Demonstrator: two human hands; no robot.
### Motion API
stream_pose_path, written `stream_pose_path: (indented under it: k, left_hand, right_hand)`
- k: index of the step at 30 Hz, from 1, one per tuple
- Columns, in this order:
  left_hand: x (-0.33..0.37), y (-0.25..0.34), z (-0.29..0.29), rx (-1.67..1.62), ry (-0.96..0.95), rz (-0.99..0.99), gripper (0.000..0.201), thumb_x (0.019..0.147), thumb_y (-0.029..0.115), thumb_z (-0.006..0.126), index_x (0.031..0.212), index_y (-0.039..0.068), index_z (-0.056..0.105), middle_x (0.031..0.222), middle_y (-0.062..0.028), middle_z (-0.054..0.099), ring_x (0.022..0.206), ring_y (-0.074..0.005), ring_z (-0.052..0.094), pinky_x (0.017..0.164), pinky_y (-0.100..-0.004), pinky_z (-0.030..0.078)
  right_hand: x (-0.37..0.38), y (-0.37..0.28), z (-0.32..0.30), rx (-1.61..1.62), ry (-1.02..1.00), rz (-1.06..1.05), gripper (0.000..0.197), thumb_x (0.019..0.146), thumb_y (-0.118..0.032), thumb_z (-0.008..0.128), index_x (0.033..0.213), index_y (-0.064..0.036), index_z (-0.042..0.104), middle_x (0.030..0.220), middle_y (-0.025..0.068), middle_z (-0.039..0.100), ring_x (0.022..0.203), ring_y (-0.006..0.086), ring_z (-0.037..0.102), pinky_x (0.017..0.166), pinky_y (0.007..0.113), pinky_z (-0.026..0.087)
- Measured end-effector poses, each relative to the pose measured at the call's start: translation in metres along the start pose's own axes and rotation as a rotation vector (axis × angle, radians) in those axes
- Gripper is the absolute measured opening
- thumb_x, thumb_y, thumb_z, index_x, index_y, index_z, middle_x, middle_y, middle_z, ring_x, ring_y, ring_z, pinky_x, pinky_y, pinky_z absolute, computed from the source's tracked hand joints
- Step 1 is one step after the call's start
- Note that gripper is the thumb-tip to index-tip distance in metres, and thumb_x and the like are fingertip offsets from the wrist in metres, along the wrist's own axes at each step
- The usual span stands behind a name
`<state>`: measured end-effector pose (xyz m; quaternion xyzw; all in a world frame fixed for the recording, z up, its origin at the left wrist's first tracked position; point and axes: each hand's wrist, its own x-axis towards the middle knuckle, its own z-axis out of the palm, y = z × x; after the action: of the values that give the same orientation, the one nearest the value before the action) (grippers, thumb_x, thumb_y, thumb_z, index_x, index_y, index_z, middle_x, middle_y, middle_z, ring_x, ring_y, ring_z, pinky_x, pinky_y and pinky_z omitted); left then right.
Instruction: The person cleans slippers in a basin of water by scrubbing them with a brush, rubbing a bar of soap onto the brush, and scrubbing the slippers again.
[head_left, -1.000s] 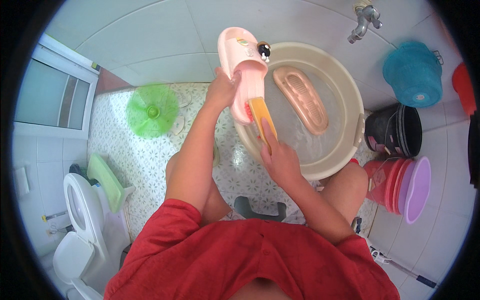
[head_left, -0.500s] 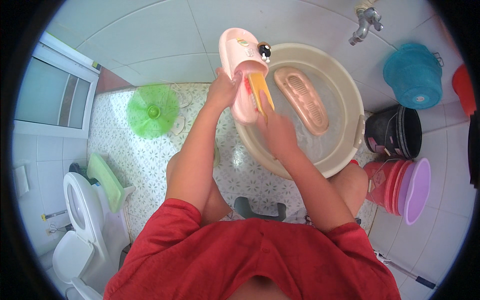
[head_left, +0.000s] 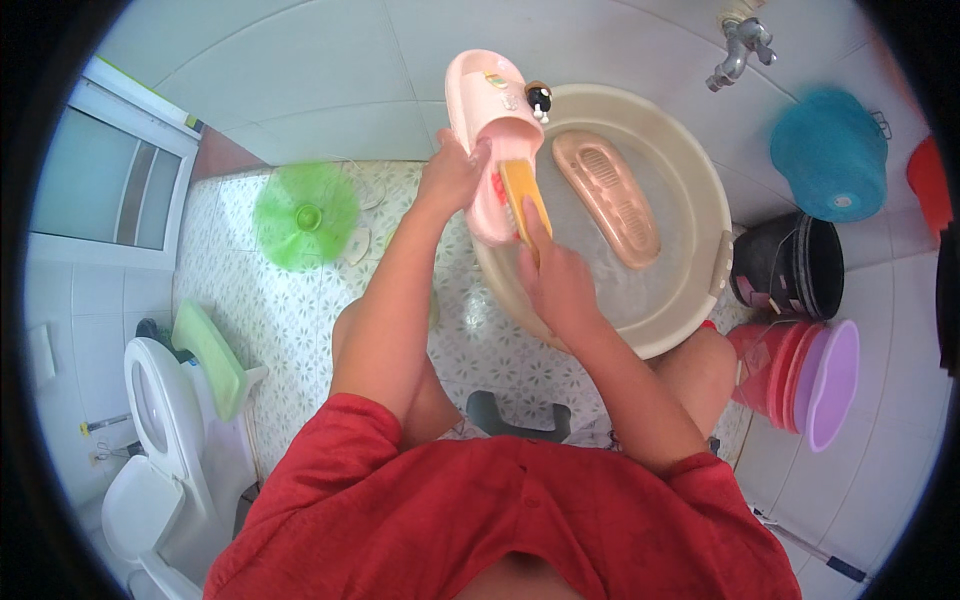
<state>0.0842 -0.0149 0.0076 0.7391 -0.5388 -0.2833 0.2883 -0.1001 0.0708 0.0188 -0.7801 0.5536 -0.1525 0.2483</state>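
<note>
My left hand (head_left: 453, 176) grips a pink slipper (head_left: 490, 98) by its side, thumb at the edge of the strap opening. The slipper hangs at the left rim of a beige basin (head_left: 708, 190), toe pointing away from me, with small charms on its strap. Wrapped round the handle of a yellow scrubbing brush (head_left: 522, 190), my right hand (head_left: 561, 290) holds its bristles against the slipper's insole. Inside the basin, a long pinkish-tan washboard (head_left: 607, 199) lies slantwise in cloudy water.
A metal tap (head_left: 740, 50) juts from the wall at upper right. Along the right stand a teal bucket (head_left: 829, 155), a black bucket (head_left: 788, 265) and red buckets (head_left: 762, 368) with a purple basin (head_left: 832, 385). A green fan (head_left: 307, 217), a green stool (head_left: 213, 360) and a toilet (head_left: 155, 400) are at left.
The brush has slid slightly toward me along the insole, and my right hand has moved down a little with it. The slipper has shifted slightly right and away.
</note>
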Motion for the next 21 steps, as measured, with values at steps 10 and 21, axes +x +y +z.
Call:
stream_pose_path:
  k: [10, 21]
  left_hand:
    - [0.006, -0.002, 0.007, -0.045, -0.008, -0.009, 0.066, 0.092, 0.045, 0.047, 0.115, -0.014, 0.033, 0.098, -0.0384, 0.059, 0.097, -0.0482, 0.06, 0.087, -0.0492, 0.046]
    - [0.003, -0.001, 0.004, -0.061, -0.008, -0.029, 0.066, 0.094, 0.048, 0.043, 0.114, -0.015, 0.033, 0.097, -0.0381, 0.059, 0.097, -0.0489, 0.059, 0.087, -0.0495, 0.046]
  right_hand:
    - [0.019, 0.007, 0.002, 0.033, 0.03, -0.035, 0.061, 0.091, -0.025, 0.049, 0.147, -0.0198, 0.025, 0.068, 0.0228, 0.061, 0.06, 0.0415, 0.06, 0.06, 0.054, 0.048]
    - [-0.033, 0.014, -0.002, -0.04, -0.065, 0.006, 0.067, 0.089, -0.021, 0.053, 0.149, -0.022, 0.023, 0.067, 0.0219, 0.059, 0.062, 0.0399, 0.06, 0.06, 0.051, 0.048]
